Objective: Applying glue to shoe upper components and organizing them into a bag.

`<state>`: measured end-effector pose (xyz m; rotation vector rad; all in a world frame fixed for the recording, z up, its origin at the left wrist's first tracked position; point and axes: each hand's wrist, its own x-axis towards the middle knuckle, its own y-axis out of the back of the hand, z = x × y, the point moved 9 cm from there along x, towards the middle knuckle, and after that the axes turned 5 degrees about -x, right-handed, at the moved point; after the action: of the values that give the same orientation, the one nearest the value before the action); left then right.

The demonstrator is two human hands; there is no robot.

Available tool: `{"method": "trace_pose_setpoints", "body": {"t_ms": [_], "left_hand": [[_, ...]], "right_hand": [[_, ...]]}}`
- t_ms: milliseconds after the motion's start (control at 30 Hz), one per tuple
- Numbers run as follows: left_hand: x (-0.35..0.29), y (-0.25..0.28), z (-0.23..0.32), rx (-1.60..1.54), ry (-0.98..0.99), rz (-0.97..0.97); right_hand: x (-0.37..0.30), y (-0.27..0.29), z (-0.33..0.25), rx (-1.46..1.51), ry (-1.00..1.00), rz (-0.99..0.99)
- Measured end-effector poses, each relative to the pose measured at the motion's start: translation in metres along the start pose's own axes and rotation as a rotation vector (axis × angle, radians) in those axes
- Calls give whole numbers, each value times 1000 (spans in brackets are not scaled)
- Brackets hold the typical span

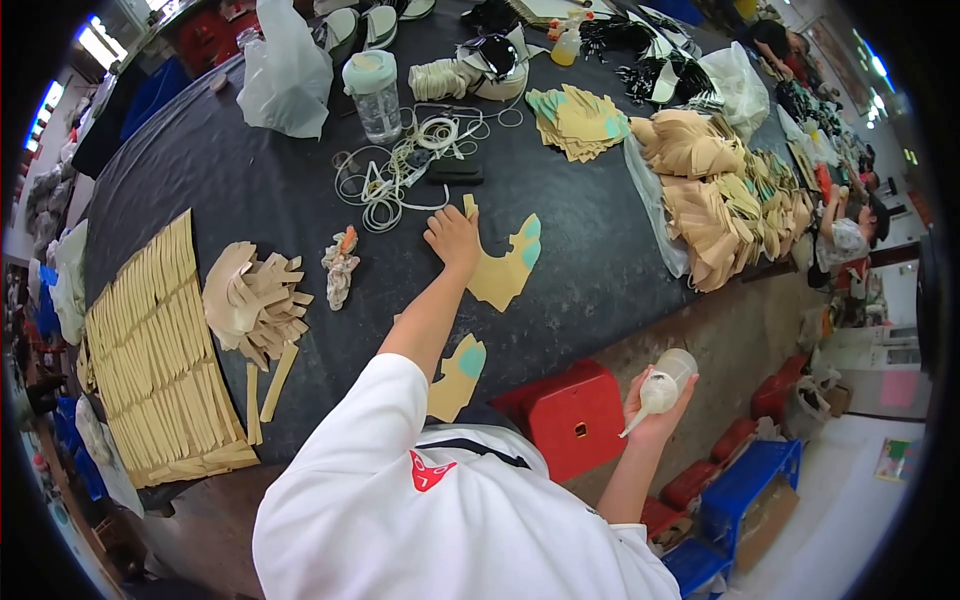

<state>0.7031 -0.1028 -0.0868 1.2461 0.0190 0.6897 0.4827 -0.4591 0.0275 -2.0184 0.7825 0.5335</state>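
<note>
My left hand (455, 240) is on the table with its fingers bent and pressed together at the narrow end of a tan shoe-upper piece (503, 278). That cut piece lies flat and has turquoise patches at one tip. My right hand (655, 410) is off to the right, beyond the table edge, wrapped round a translucent squeeze bottle (672, 378). The bottle is tilted with its thin nozzle pointing down and left. Close to my body, a second tan shoe-upper piece (458, 380) with a turquoise patch lies partly hidden by my sleeve.
Rows of tan strips (160, 360) and a fanned strip pile (250, 300) lie at left. White cords (385, 190) and a clear lidded jar (375, 105) stand beyond my left hand. Stacked tan pieces (715, 190) fill the right side. A red stool (575, 420) stands below the table edge.
</note>
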Motion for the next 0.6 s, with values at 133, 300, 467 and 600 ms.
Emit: {"method": "trace_pose_setpoints", "body": {"t_ms": [133, 300, 467, 600], "left_hand": [[1, 35, -23, -220, 86, 47], [-29, 97, -114, -289, 234, 72], [-105, 106, -165, -404, 246, -217], [-133, 114, -153, -350, 241, -284]], "right_hand": [[7, 4, 12, -8, -46, -20], [16, -8, 35, -20, -120, -22], [21, -31, 76, -38, -284, -126], [12, -47, 108, -55, -410, -213]]}}
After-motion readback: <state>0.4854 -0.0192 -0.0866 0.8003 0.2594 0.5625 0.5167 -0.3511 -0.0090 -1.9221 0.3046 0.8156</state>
